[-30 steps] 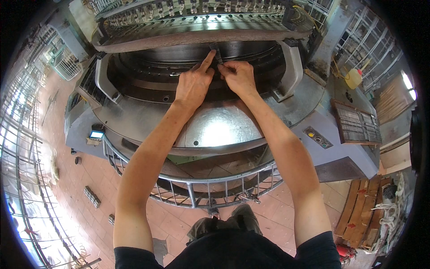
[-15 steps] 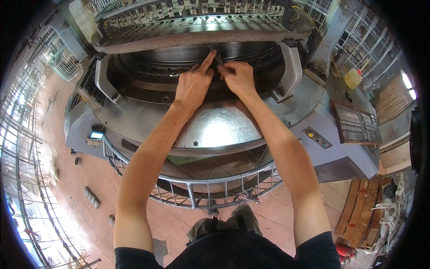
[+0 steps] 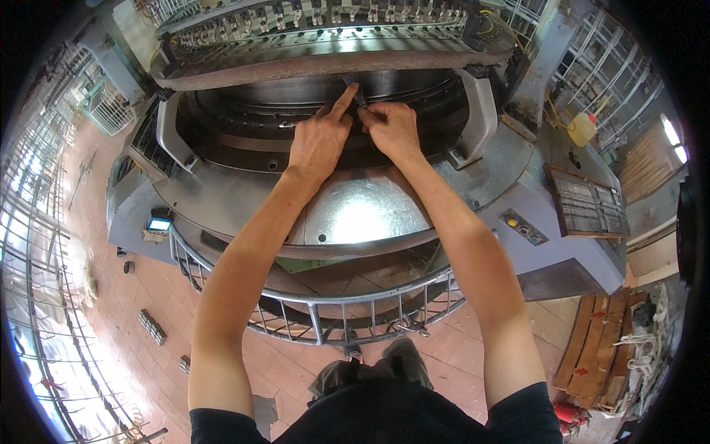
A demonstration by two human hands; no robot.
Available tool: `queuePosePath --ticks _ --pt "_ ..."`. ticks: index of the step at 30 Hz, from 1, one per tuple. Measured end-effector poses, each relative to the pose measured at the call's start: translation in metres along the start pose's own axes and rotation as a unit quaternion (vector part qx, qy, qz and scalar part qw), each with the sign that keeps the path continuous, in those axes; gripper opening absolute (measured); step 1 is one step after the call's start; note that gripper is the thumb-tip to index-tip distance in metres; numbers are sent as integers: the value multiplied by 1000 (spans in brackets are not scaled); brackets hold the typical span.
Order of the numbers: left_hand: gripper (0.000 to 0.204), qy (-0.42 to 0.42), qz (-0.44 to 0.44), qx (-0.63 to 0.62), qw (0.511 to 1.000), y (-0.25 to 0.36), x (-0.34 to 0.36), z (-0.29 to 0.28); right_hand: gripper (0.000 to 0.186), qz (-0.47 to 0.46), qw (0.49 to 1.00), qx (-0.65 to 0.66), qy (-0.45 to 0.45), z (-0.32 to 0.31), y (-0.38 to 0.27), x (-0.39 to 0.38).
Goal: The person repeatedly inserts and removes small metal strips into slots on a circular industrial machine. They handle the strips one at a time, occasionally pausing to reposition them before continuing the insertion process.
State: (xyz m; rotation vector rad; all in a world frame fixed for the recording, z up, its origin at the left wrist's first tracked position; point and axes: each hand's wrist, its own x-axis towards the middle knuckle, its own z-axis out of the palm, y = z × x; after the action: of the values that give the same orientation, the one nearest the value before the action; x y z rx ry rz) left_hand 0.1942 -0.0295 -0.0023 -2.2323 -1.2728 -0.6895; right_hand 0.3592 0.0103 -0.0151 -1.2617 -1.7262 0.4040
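My left hand [image 3: 320, 140] reaches into the dark round opening [image 3: 244, 133] of a large metal machine, which looks like a circular knitting machine. Its index finger is stretched out, the tip against a small dark flat tool [image 3: 359, 94]; its other fingers are bent and partly hidden. Close beside it, my right hand [image 3: 393, 127] is closed, thumb and fingers pinching the lower part of that tool. The tool's upper end rests near the dark inner cylinder wall [image 3: 310, 90]; its exact kind is too small to tell. Below both hands lies the shiny metal plate [image 3: 370, 207].
A heavy ring [image 3: 325, 68] with rows of fittings overhangs the opening, between two grey brackets [image 3: 479, 111]. A curved metal railing [image 3: 318, 318] stands before my body. To the right are control buttons [image 3: 523, 226], a framed panel [image 3: 588, 201], a yellowish bottle [image 3: 582, 129] and wooden boards [image 3: 597, 344].
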Motion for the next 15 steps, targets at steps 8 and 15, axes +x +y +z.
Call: queuePosePath --ticks 8,15 --pt "8 -17 -7 9 1000 1 0 -1 24 17 1000 -12 -7 2 2 1" --pt "11 -24 -6 4 1000 1 1 -4 24 16 999 -40 24 11 10 3"
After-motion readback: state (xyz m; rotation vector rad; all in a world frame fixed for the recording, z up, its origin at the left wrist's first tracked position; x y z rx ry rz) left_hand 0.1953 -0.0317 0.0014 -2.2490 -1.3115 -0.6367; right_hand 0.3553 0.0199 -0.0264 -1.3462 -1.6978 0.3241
